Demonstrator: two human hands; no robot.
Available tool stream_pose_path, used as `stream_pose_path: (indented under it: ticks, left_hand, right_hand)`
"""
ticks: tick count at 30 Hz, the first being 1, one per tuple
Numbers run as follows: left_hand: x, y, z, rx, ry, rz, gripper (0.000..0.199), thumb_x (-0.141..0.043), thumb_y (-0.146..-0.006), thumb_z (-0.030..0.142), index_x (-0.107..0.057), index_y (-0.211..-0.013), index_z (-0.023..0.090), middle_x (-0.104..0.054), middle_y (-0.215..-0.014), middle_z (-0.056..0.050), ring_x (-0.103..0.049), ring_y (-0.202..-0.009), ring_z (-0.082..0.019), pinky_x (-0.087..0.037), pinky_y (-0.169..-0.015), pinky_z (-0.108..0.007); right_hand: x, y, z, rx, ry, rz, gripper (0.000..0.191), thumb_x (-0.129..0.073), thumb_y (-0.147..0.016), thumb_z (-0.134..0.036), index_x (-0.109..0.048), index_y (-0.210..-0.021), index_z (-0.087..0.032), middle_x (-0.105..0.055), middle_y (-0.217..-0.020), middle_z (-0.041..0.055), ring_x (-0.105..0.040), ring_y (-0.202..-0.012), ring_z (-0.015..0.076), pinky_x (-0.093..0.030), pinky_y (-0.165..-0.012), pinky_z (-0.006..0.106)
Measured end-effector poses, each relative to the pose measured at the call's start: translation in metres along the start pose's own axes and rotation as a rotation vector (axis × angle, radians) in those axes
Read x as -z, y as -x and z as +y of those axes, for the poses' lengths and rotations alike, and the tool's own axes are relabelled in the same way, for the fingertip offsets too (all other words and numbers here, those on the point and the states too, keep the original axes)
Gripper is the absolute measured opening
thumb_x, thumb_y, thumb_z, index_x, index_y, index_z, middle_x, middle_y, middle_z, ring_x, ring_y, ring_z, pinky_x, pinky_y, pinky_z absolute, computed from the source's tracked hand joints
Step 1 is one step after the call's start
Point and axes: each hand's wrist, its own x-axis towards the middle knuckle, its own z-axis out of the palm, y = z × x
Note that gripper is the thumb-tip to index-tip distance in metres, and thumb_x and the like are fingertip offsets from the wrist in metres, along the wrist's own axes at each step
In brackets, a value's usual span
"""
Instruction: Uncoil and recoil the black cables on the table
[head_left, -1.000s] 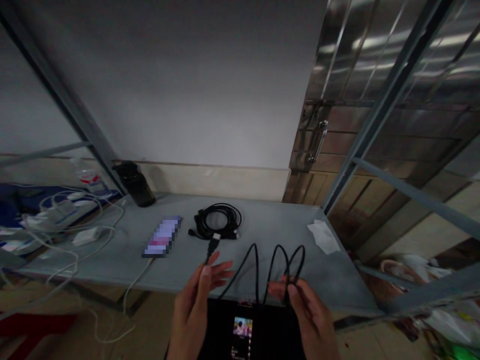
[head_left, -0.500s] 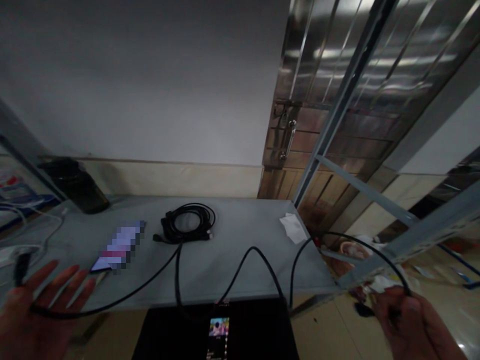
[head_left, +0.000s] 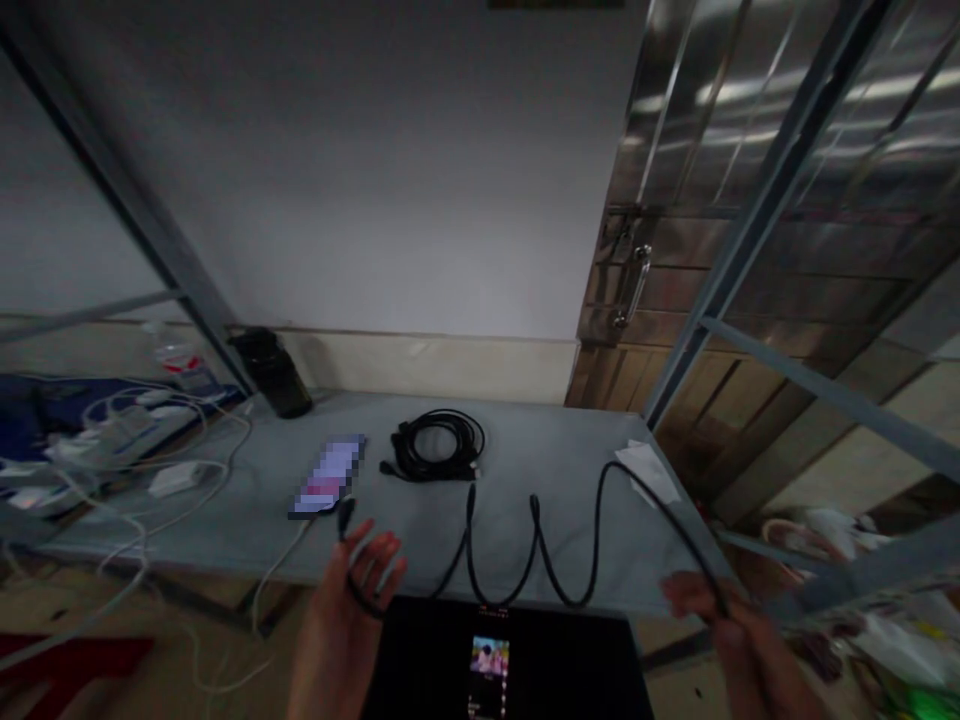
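A loose black cable (head_left: 596,540) runs in wavy loops over the front of the grey shelf, between both hands. My left hand (head_left: 352,590) has its connector end standing up between thumb and palm, fingers bent round the cable. At the right, my right hand (head_left: 724,625) grips the cable's other stretch between thumb and fingers. Behind the loops lies a coiled black cable (head_left: 437,446). A phone with a lit, blurred screen (head_left: 328,478) lies beyond my left hand. At the bottom edge is a dark panel (head_left: 577,665) with a small lit picture.
A dark bottle (head_left: 276,375) stands at the shelf's back left. White chargers and cords (head_left: 176,478) tangle at the left, near a clear bottle (head_left: 184,362). White paper (head_left: 646,472) lies at the right end. Metal posts (head_left: 757,225) rise at both sides; a metal door (head_left: 664,240) is behind.
Both hands have come closer together, and the cable between them now hangs in more loops. My left hand's spread fingers have curled in. The view has swung left.
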Motion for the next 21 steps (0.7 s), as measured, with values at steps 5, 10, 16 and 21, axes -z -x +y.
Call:
stream_pose_path:
  ticks: [5, 10, 16, 21]
  left_hand:
    - [-0.005, 0.020, -0.072, 0.232, -0.023, -0.223, 0.042, -0.080, -0.094, 0.054, -0.082, -0.125, 0.025, -0.084, -0.132, -0.015, -0.081, -0.125, -0.035, -0.066, -0.111, -0.053]
    - [-0.003, 0.007, -0.073, 0.016, -0.449, -0.369, 0.060, -0.076, -0.091, 0.077, -0.084, -0.118, 0.023, -0.086, -0.126, -0.017, -0.078, -0.130, -0.043, -0.058, -0.120, -0.063]
    - [0.012, -0.043, -0.033, -0.586, -1.094, -0.535, 0.052, -0.052, -0.111, 0.066, -0.083, -0.116, 0.024, -0.083, -0.129, -0.015, -0.076, -0.127, -0.035, -0.056, -0.122, -0.059]
    - [0.021, -0.088, -0.029, -0.830, -1.203, -0.585, 0.038, -0.053, -0.115, 0.050, -0.081, -0.118, 0.026, -0.082, -0.124, -0.011, -0.078, -0.118, -0.030, -0.063, -0.114, -0.053]
  right_hand:
    - [-0.128, 0.010, -0.046, 0.291, -0.051, -0.373, 0.034, -0.046, -0.115, -0.017, -0.065, -0.140, -0.031, -0.077, -0.141, 0.0067, -0.077, -0.125, 0.0236, -0.064, -0.102, 0.032]
    - [-0.206, 0.039, -0.046, 0.462, -0.002, -0.620, 0.030, -0.044, -0.103, -0.004, -0.061, -0.117, -0.025, -0.082, -0.105, 0.0067, -0.080, -0.093, 0.0281, -0.063, -0.090, 0.042]
    - [-0.213, 0.022, -0.040, 0.278, 0.011, -0.453, 0.041, -0.048, -0.119, -0.058, -0.064, -0.135, -0.024, -0.080, -0.089, 0.0048, -0.080, -0.076, 0.0261, -0.058, -0.071, 0.033]
    - [-0.198, -0.063, -0.050, 0.045, -0.120, -0.312, 0.053, -0.047, -0.118, -0.064, -0.068, -0.089, -0.024, -0.071, -0.069, 0.0006, -0.069, -0.060, 0.0197, -0.047, -0.059, 0.028]
